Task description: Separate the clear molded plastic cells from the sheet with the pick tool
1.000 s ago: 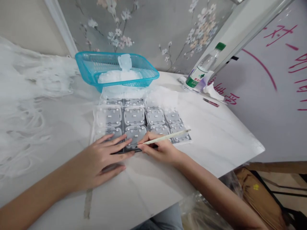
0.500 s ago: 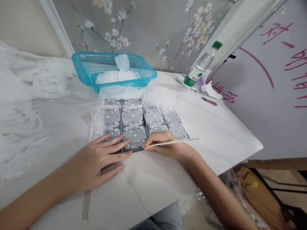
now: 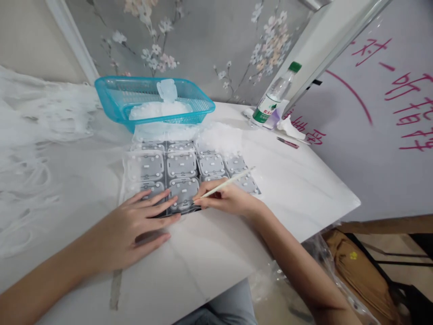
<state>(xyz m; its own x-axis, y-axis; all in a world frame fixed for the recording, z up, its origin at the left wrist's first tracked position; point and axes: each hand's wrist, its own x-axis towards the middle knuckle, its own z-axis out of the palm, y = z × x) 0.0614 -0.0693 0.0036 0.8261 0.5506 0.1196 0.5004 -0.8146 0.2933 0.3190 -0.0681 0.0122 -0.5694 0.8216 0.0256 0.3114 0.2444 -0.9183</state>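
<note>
A sheet of grey rounded-square panels [image 3: 181,165] in clear film lies on the white table, with small white dots on each panel. My left hand [image 3: 144,225] rests flat with fingers spread over the near left panels and the sheet's near edge. Between the fingertips of my right hand [image 3: 226,198] is a thin pale stick [image 3: 233,179], slanting up to the right. Its lower tip meets the right side of a near panel, close to my fingertips; the exact contact is hidden.
A blue plastic basket [image 3: 111,100] holding white pieces stands behind the sheet. White stringy material [image 3: 47,113] covers the table's left side. At the back right are a water bottle [image 3: 270,101], crumpled tissue [image 3: 291,128] and a small red-handled tool [image 3: 287,142]. A brown bag [image 3: 361,266] sits below, right.
The stick has tilted more upright, its far end swinging up and left. My right hand has shifted slightly up on the panel. My left hand stays on the sheet; the whole view has shifted slightly.
</note>
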